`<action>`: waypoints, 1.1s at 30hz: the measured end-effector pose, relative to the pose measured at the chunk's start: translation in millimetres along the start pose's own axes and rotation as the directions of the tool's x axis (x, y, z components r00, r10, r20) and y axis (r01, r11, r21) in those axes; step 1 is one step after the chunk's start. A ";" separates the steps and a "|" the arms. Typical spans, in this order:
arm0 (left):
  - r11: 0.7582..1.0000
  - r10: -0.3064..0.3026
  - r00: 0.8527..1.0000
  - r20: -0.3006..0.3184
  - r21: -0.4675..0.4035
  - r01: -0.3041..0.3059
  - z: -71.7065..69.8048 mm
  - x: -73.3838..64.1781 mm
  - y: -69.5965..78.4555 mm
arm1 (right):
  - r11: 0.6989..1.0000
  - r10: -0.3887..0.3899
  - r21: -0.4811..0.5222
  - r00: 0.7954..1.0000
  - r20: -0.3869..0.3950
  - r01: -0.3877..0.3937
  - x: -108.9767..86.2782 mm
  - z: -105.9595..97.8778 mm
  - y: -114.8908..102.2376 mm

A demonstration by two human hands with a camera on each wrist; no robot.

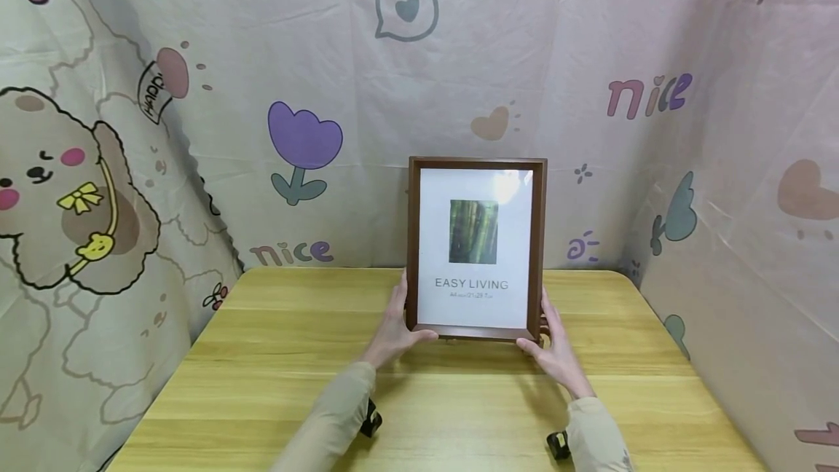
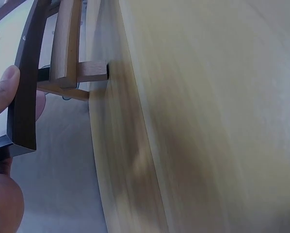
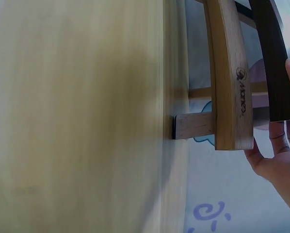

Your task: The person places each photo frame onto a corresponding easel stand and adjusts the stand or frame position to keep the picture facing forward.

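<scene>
A brown picture frame [image 1: 427, 330] stands nearly upright between both hands, with a small green picture and the words EASY LIVING on its white sheet. My left hand [image 1: 395, 332] grips its lower left corner, thumb across the front. At the lower right corner my right hand [image 1: 556, 355] holds it likewise, thumb in front and fingers behind. A small wooden easel [image 3: 227, 77] stands on the table behind and below the frame, mostly hidden in the head view. Both wrist views show a gap between the frame's bottom edge and the easel's ledge [image 2: 65, 48].
The light wooden table [image 1: 295, 326] has rounded back corners. Behind it and at both sides hangs a pale printed cloth [image 1: 419, 93] with flowers, hearts and a cartoon bear. Black devices [image 1: 559, 445] sit at both wrists.
</scene>
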State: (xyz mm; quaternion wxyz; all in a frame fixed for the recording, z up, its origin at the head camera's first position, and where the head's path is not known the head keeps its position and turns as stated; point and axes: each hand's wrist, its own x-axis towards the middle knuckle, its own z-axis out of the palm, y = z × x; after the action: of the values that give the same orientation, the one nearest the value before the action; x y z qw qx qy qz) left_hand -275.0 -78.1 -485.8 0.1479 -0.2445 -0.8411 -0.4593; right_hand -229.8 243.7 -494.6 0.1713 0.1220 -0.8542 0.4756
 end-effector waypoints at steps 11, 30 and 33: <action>0.999 0.036 0.999 0.022 -0.019 -0.036 8.4 11.4 3.6 | 0.989 0.024 0.143 1.000 0.004 -0.024 -0.2 -4.7 5.3; 0.999 0.046 0.998 0.035 -0.012 -0.045 27.2 22.7 -0.3 | 0.989 0.059 0.138 0.998 -0.021 -0.056 -1.0 -12.1 12.4; 1.000 0.026 0.998 0.055 -0.013 -0.025 30.0 24.7 0.3 | 0.989 0.060 0.136 0.998 -0.031 -0.056 -1.8 -13.5 14.9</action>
State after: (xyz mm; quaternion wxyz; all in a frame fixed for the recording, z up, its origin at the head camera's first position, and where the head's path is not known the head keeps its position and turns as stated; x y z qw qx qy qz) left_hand -296.2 -45.8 -489.9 0.1289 -0.2687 -0.8388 -0.4557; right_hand -231.3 263.1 -500.2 0.1636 0.1001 -0.8201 0.5391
